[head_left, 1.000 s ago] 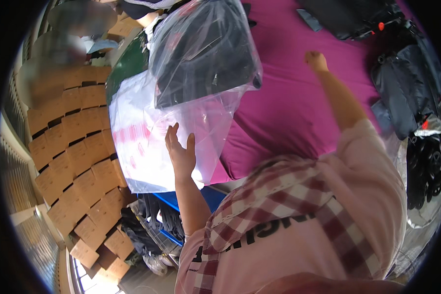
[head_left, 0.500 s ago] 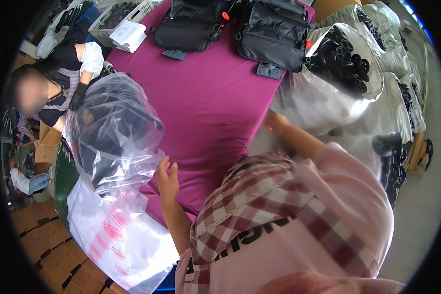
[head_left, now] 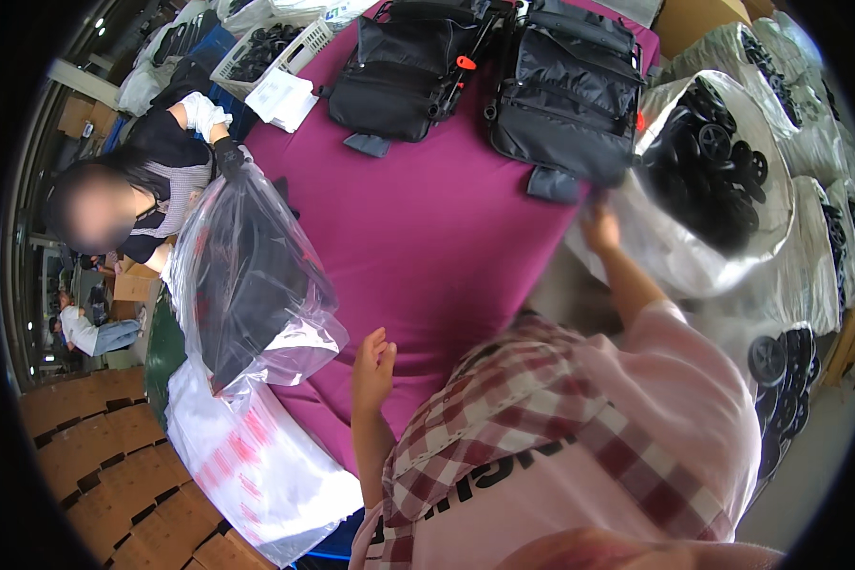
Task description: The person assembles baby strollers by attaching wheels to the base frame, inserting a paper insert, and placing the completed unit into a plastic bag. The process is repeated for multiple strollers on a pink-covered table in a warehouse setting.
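The wearer's left hand (head_left: 374,372) is half open, fingers slightly bent, and holds nothing; I can't tell whether it brushes the purple cloth (head_left: 418,247). The right hand (head_left: 600,228) is smeared by motion, so whether it grips anything I can't tell. At the left hand's eight o'clock lies a white plastic sheet (head_left: 266,475) with red marks. At its ten o'clock sits a clear plastic bag (head_left: 256,275), its dark contents blurred by folds and glare. A co-worker's black-gloved hand (head_left: 228,157) is at the bag's top edge. From the right hand, an open sack (head_left: 670,252) of black wheels (head_left: 714,142) stands at two o'clock; toward twelve lies a black folded article (head_left: 565,109), its near corner blurred. Cartons (head_left: 114,465) at seven o'clock run off into the dark rim.
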Demonstrator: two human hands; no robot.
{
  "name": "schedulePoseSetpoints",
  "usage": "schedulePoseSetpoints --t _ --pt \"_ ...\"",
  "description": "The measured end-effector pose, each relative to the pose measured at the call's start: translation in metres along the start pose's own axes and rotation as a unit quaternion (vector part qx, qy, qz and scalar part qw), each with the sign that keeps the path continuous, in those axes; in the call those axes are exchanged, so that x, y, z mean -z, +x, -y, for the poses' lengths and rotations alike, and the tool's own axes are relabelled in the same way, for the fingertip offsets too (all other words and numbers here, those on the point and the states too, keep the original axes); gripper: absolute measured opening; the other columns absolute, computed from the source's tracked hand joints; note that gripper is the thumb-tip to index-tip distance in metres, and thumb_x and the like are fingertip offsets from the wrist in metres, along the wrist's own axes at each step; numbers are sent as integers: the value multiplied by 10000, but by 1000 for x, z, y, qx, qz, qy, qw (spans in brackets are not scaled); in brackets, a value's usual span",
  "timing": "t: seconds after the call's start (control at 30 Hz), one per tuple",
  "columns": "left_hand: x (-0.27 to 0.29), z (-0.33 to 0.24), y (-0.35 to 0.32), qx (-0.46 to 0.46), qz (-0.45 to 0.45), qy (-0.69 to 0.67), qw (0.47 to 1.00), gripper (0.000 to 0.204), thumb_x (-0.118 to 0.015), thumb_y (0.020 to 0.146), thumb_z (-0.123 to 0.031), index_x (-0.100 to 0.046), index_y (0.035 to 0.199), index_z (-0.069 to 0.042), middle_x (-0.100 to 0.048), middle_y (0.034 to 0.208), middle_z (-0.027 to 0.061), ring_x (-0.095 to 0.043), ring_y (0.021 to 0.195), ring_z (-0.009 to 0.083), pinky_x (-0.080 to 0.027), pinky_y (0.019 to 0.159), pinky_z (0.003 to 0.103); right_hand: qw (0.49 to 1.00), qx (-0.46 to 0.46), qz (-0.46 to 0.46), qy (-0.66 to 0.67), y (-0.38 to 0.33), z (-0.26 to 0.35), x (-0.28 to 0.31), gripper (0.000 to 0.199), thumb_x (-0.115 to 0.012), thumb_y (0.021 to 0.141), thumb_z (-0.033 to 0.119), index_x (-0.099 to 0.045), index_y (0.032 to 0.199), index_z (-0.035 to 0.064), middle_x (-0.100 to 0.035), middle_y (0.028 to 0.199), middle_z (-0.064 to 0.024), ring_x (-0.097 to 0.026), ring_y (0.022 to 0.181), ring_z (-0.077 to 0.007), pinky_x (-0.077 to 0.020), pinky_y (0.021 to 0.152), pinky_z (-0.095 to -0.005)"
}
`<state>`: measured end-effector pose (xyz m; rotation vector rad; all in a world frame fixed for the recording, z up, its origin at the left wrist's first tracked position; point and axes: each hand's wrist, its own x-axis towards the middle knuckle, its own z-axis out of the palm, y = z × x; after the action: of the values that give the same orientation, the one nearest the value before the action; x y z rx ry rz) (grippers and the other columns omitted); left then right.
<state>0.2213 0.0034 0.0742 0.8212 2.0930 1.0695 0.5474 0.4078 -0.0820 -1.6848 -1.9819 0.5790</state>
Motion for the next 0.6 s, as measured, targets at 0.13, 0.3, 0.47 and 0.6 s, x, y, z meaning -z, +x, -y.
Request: schedulePoseSetpoints --t 0.13,0.3,0.47,0.6 --pt "-31 -35 20 18 -3 41 999 420 -585 923 -212 -502 1277 -3 -559 1233 201 -591 1097 282 -458 930 375 989 -32 -127 -73 120 -14 42 473 -632 753 230 -553 1183 50 -553 1182 -217 -544 1087 -399 -451 937 -459" --pt "-49 -80 50 8 5 92 996 426 -595 913 -217 -507 1273 -6 -557 1223 189 -598 1077 283 -461 921 374 964 -169 108 -177 242 -128 26 534 -624 776 352 -603 1157 -22 -631 1135 -255 -602 1098 -374 -461 965 -417" --pt "-52 -87 39 58 -25 114 991 432 -602 910 -222 -507 1273 -8 -551 1228 187 -603 1063 275 -464 913 371 962 -258 84 -21 242 -109 4 686 -710 717 315 -499 1254 -55 -609 1189 -236 -608 1090 -376 -495 915 -389" --pt "-51 -91 51 37 -12 99 994 430 -600 911 -215 -503 1275 -7 -544 1231 189 -605 1058 274 -465 909 375 892 -350 114 262 233 -124 17 711 -658 705 171 -407 1361 63 -560 1241 -148 -596 1025 -322 -519 783 -430"
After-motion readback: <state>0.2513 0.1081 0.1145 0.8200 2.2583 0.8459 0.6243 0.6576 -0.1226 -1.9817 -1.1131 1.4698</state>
